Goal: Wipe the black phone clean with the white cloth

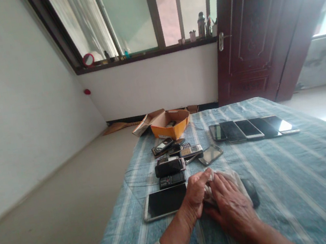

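My left hand (pixel 196 191) is closed round the near-left end of a dark phone (pixel 251 193), its thumb touching a whitish cloth (pixel 233 177). My right hand (pixel 231 204) presses the cloth onto the phone, fingers together and bent over it. Most of the phone is hidden; only its rounded right end shows. Beside my left wrist lies a large white-framed phone or small tablet (pixel 165 201) with a dark screen. Just beyond are a black keypad phone (pixel 172 180) and a dark phone with a glossy face (pixel 168 167).
Several older phones (pixel 191 150) lie piled before an open orange box (pixel 172 131). A grey-framed phone (pixel 211 154) is apart from them. A row of flat smartphones (pixel 249 129) spans the far right. Everything rests on a blue striped cloth cover (pixel 301 186).
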A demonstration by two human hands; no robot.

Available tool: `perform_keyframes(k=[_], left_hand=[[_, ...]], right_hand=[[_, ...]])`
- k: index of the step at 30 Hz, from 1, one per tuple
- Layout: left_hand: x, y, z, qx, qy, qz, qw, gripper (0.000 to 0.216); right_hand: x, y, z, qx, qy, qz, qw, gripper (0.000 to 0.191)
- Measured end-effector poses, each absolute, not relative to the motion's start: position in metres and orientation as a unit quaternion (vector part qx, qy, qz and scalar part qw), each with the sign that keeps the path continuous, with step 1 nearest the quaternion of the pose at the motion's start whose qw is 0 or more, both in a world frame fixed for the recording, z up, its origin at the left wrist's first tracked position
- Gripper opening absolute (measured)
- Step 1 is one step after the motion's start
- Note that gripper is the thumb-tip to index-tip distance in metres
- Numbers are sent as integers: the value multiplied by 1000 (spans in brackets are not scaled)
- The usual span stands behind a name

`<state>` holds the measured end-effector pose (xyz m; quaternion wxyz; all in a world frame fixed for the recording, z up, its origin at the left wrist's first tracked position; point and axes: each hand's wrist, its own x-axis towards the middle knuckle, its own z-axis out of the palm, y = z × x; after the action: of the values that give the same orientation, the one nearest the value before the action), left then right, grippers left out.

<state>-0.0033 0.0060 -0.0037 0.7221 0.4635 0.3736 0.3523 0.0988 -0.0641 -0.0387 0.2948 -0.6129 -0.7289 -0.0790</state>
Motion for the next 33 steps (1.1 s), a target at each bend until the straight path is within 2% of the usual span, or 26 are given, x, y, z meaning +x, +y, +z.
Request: perform_keyframes(k=[5,11,17,23,29,33], left_hand=[[-3,5,-2,451,369,369,724,44],[-2,6,-1,440,397,361,720,43],[-1,5,2,445,376,363,727,42],[0,6,1,443,389,370,718,43],[0,5,2,447,375,362,727,43],[1,6,3,443,389,367,719,46]], right_hand=[[95,-71,-47,-607,-731,-101,297,65],[92,-87,-55,-594,-745,-95,288,75],[92,-82,-50,-601,-742,-90,285,61],[93,-87,-55,-595,-749,-90,278,67],[94,-80,-48,-600,-748,-86,271,45],[94,-85,-54,-590,-754,-91,273,61]])
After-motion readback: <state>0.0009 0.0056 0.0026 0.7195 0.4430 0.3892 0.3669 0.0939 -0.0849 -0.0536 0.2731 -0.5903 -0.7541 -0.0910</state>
